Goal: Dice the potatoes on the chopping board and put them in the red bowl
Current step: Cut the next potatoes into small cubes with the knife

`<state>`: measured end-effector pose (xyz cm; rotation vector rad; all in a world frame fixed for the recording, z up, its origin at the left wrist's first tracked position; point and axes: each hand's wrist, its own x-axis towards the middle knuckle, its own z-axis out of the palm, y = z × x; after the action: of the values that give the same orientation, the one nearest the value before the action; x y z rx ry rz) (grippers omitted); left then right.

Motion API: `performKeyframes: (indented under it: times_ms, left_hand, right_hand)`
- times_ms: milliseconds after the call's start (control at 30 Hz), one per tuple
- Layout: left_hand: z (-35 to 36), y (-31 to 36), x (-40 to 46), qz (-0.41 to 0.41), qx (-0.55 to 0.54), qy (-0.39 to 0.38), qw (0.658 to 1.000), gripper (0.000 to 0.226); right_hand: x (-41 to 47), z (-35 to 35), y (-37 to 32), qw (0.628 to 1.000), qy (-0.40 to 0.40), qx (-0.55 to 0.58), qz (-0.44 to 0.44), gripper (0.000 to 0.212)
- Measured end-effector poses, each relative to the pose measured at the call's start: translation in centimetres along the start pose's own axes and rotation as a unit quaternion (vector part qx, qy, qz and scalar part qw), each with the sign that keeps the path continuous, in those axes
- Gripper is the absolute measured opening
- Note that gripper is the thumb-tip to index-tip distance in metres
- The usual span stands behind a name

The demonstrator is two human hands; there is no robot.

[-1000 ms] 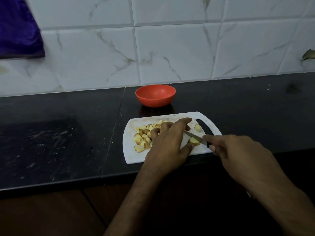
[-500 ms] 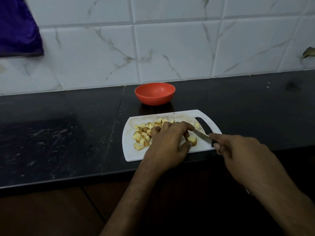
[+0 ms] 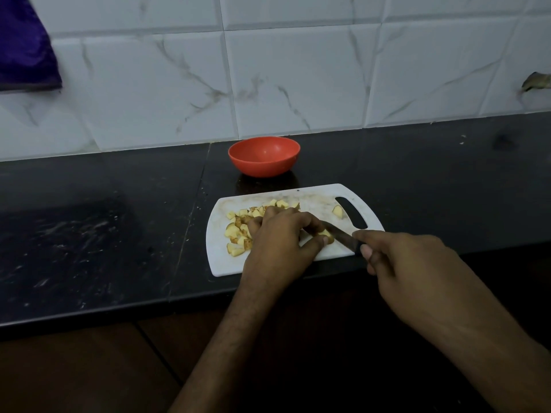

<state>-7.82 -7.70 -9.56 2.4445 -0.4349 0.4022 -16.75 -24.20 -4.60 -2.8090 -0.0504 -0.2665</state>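
Nearest, the right hand (image 3: 417,272) grips the knife (image 3: 343,237), whose blade has slid in against the last potato piece (image 3: 325,234) since a moment ago. Just left, the left hand (image 3: 280,245) has curled tighter and pinches that piece on the chopping board (image 3: 226,265), diced potato (image 3: 238,234) heaped beyond its knuckles. Dicing looks nearly finished. Farther off, the red bowl (image 3: 264,156) holds nothing.

At frame centre, the left hand (image 3: 277,242) pinches a potato piece (image 3: 325,234) on the white chopping board (image 3: 220,260). The right hand (image 3: 408,269) holds a knife (image 3: 343,236), blade on that piece. Diced potato (image 3: 238,231) lies left; the red bowl (image 3: 264,156) stands behind on the black bench (image 3: 104,234).
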Motion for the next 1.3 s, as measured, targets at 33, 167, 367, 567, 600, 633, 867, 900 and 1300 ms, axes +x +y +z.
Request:
performKeyframes:
  times_ms: [33,167,367,567,600,633,867,900,1300]
  left_hand:
    - [0.0,0.0,0.0,0.001,0.004,0.000,1.000,0.022]
    - [0.0,0.0,0.0,0.003,0.009,0.000,1.000,0.022]
    - [0.0,0.0,0.2,0.001,0.015,-0.006,1.000,0.023]
    - [0.2,0.0,0.1,0.003,0.013,0.002,1.000,0.019]
    - [0.2,-0.1,0.1,0.003,0.014,0.002,1.000,0.020]
    - [0.2,-0.1,0.2,0.002,0.015,0.001,1.000,0.020]
    - [0.2,-0.1,0.2,-0.005,0.020,0.004,1.000,0.020]
    - [0.2,-0.1,0.2,-0.006,0.022,0.004,1.000,0.019]
    - [0.2,0.4,-0.4,-0.008,0.066,0.020,0.998,0.023]
  right_hand:
    - [0.0,0.0,-0.1,1.000,-0.007,-0.005,0.001,0.027]
    - [0.2,0.1,-0.2,1.000,-0.002,-0.027,-0.001,0.023]
    - [1.0,-0.9,-0.8,0.999,-0.042,-0.022,-0.006,0.025]
    - [1.6,-1.5,-1.4,0.998,-0.064,-0.021,-0.015,0.024]
    - [1.7,-1.4,-1.3,0.998,-0.062,-0.018,-0.017,0.022]
    - [1.8,-1.3,-1.3,0.998,-0.060,-0.010,-0.018,0.021]
    - [1.6,-0.7,-1.5,0.999,-0.032,-0.003,-0.031,0.028]
    - [1.4,-0.8,-1.5,0.999,-0.034,-0.017,-0.037,0.030]
    - [-2.4,-1.6,0.0,0.999,-0.037,-0.027,-0.028,0.027]
